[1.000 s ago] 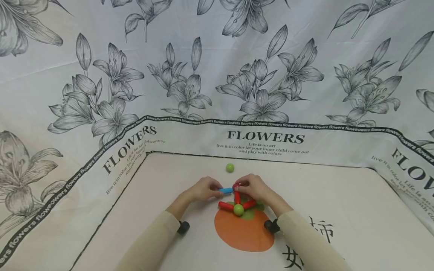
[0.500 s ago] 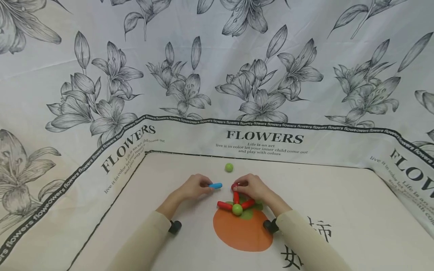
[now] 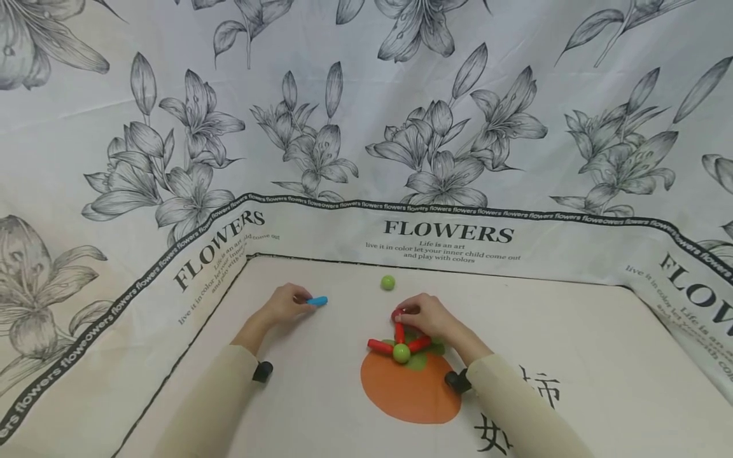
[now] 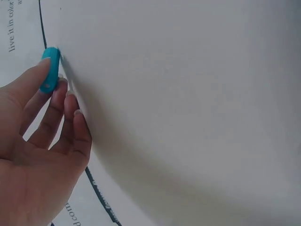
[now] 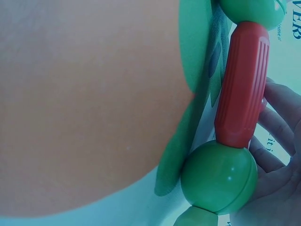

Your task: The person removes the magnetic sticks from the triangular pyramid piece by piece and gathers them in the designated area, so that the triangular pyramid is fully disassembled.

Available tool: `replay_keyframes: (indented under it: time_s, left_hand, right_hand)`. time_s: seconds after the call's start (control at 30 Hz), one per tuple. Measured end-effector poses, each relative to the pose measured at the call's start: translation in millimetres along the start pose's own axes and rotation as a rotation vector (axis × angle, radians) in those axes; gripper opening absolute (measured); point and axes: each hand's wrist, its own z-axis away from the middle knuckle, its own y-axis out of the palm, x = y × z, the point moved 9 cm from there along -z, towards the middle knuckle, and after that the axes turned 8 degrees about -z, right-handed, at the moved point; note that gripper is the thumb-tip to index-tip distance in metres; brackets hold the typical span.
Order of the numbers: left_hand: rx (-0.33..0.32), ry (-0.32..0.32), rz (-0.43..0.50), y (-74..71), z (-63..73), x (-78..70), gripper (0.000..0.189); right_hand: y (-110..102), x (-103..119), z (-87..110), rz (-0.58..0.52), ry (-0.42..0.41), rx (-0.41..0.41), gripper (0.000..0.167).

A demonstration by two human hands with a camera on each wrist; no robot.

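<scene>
In the head view my left hand (image 3: 286, 301) pinches a short blue rod (image 3: 318, 301), away from the other pieces at the left. The left wrist view has this blue rod (image 4: 51, 69) between thumb and fingers. My right hand (image 3: 426, 315) pinches a red ball (image 3: 397, 315) at the far end of a joined toy piece. That piece has red rods (image 3: 380, 346) spreading from a green ball (image 3: 401, 353). In the right wrist view a ribbed red rod (image 5: 242, 84) links two green balls (image 5: 218, 176), with right-hand fingers (image 5: 282, 103) behind it.
A loose green ball (image 3: 387, 282) lies near the back of the white tabletop (image 3: 321, 381). An orange persimmon print (image 3: 409, 394) with green leaves lies under the joined piece. Flower-printed cloth (image 3: 446, 165) stands behind and at the sides.
My left hand has moved left and slightly back with the blue rod, away from the red ball it was beside. The right hand and the joined piece have stayed nearly still.
</scene>
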Motion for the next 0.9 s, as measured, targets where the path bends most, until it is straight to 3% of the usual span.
replay_keyframes:
  time_s: [0.2, 0.47, 0.9]
  left_hand:
    - [-0.011, -0.033, -0.004, -0.8, 0.2, 10.7, 0.024]
    - [-0.013, -0.016, -0.039, -3.2, -1.3, 2.6, 0.025]
    - [0.005, -0.016, -0.019, 0.6, 5.6, 7.9, 0.030]
  right_hand:
    - [0.3, 2.6, 2.6, -0.018, 0.004, 0.001, 0.024]
    - [-3.5, 7.3, 1.6, -0.007, 0.006, 0.000, 0.024]
    - [-5.9, 4.0, 9.6, 0.021, 0.015, 0.005, 0.037]
